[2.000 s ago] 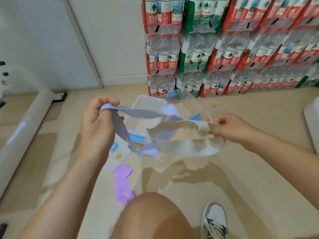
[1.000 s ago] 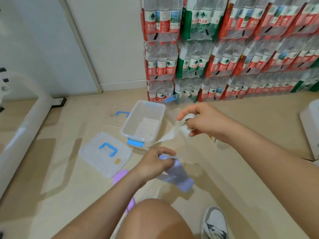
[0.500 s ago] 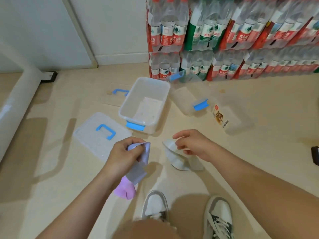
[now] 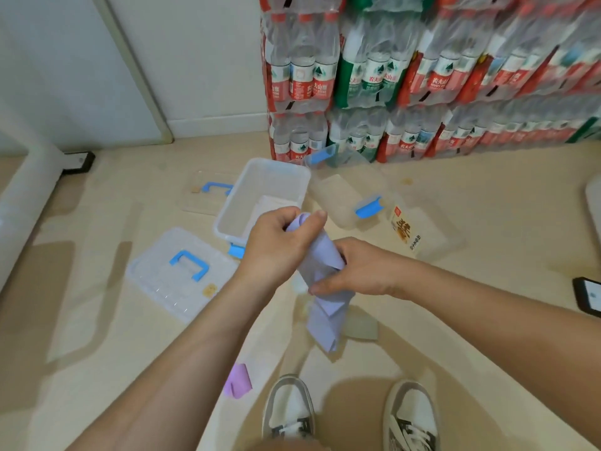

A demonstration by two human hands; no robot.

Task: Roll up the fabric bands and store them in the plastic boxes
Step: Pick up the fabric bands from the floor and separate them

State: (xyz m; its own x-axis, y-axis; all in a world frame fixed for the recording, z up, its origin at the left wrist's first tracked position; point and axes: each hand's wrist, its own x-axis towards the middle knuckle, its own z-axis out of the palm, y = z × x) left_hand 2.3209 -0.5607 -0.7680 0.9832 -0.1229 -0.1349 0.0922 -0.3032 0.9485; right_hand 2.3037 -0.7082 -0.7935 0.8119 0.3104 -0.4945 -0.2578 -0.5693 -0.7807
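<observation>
Both hands hold a lavender fabric band [image 4: 322,307] that hangs down in front of me. My left hand [image 4: 279,242] pinches its top end; my right hand [image 4: 357,271] grips it lower down, with the folded tail dangling below. A pale grey-green band [image 4: 361,325] lies on the floor under my right hand. A purple band [image 4: 239,380] lies on the floor near my left shoe. An open clear plastic box [image 4: 247,193] with blue clips stands just beyond my hands. A second clear box [image 4: 341,193] lies tipped beside it.
A clear lid with a blue handle [image 4: 182,271] lies at the left, another lid [image 4: 208,193] behind the box. Packs of water bottles [image 4: 422,76] are stacked against the wall. A clear container with a label [image 4: 419,232] lies at the right. A phone [image 4: 588,296] sits at the right edge. My shoes [image 4: 289,408] are below.
The pale band has gone from my right hand to the floor. My right hand has moved onto the lavender band, and both hands have lifted it.
</observation>
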